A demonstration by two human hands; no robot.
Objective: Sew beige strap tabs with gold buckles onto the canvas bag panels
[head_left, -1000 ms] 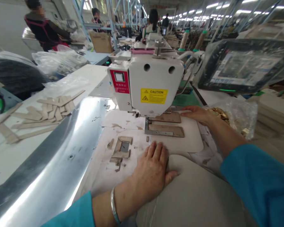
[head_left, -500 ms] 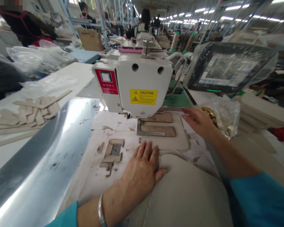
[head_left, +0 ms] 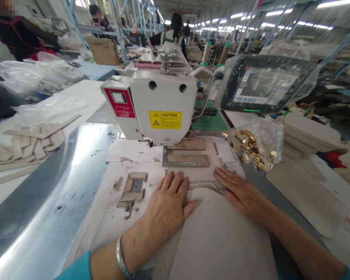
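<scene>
My left hand [head_left: 169,204] lies flat, fingers spread, at the left front edge of a beige panel [head_left: 200,175] under the sewing machine head [head_left: 163,107]. Its thumb rests by the larger beige piece [head_left: 221,237] nearer to me. On the right, my right hand [head_left: 245,196] presses down with stretched fingers near the panel's right front corner. Neither hand grips anything. A metal clamp [head_left: 164,158] with beige-brown pads sits on the panel, just in front of the hands. White sheeting [head_left: 107,194] with a taped cut-out [head_left: 137,186] lies beneath.
Beige strips [head_left: 37,142] are piled at left past the shiny metal plate [head_left: 72,171]. Gold metal pieces [head_left: 247,142] in a clear bag lie right, beside stacked beige panels [head_left: 309,132]. A plastic-wrapped screen [head_left: 265,85] stands behind them. Other people work farther back.
My right hand has come back toward me from the panel's far right side and now lies flat near its front corner, uncovering the gold pieces. My left hand stays on the panel. The view has shifted right.
</scene>
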